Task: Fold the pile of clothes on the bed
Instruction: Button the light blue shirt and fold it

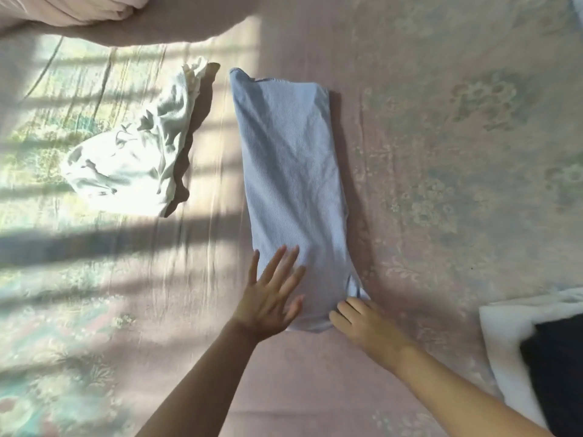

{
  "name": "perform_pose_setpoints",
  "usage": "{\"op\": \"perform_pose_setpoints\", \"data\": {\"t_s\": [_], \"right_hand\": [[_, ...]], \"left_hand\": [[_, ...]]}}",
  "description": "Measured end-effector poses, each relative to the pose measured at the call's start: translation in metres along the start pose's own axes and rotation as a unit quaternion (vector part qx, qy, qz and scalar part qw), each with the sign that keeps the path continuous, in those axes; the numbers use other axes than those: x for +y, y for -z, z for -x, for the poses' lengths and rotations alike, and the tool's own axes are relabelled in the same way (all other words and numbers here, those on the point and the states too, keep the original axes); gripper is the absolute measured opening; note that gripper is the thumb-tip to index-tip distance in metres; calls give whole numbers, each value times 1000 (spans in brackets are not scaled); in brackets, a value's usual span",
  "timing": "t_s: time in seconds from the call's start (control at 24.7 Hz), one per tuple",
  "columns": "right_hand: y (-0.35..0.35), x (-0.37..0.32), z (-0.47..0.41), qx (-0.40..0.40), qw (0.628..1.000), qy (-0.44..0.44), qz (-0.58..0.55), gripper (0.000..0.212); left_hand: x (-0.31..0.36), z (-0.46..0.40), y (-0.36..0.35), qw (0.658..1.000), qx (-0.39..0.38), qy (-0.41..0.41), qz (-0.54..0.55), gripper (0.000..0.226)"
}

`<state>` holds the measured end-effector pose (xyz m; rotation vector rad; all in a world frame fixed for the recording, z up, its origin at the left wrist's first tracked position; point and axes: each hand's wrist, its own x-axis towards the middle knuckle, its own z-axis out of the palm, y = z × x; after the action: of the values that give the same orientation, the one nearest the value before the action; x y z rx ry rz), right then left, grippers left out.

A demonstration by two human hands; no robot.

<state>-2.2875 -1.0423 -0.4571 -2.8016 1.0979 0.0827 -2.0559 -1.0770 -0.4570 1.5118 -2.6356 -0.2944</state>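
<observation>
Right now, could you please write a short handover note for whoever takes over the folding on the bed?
Left hand: open, fingers spread flat on the near end of the blue garment.
Right hand: fingers curled at the garment's near right corner; whether it grips the cloth is unclear.
Blue garment: lies as a long narrow strip on the bedspread, already folded lengthwise.
White garment: crumpled to the left, apart from the blue one, unfolded.
Left: fold the blue strip shorter, then fold the white garment.

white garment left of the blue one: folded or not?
Not folded. The white garment lies crumpled in sunlight, edges ragged, apart from the blue garment, which is a long narrow strip.
</observation>
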Motion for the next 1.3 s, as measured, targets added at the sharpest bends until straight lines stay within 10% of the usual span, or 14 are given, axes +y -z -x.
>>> {"op": "perform_pose_setpoints", "data": {"t_s": [0.28, 0.53, 0.61, 0.73, 0.89, 1.01, 1.05, 1.13, 1.3], "right_hand": [[-52, 35, 18, 38, 996, 41, 63, 48], [-17, 38, 3, 78, 993, 5, -85, 30], [7, 32, 5, -87, 982, 16, -167, 26], [37, 17, 18, -392, 864, -17, -316, 15], [57, 72, -10, -308, 721, -193, -590, 15], [49, 109, -41, -48, 460, -339, -819, 55], [39, 106, -48, -20, 439, -369, -819, 62], [10, 79, -55, -40, 488, -446, -749, 65], [-23, 44, -73, 123, 576, -521, -618, 29]], "left_hand": [[-19, -61, -67, 977, -200, 61, -33, 60], [-58, -2, -35, 969, -129, -209, -31, 97], [-57, 22, -21, 945, -159, -273, -80, 112], [-28, 52, -14, 943, -122, -310, -19, 71], [-34, 41, 10, 907, -148, -12, 393, 35], [-62, -4, 5, 715, -75, 298, 628, 36], [-62, -17, -2, 650, -57, 373, 660, 41], [-44, -32, -19, 635, -25, 464, 617, 41], [-18, -46, -34, 707, 91, 490, 502, 41]]}}
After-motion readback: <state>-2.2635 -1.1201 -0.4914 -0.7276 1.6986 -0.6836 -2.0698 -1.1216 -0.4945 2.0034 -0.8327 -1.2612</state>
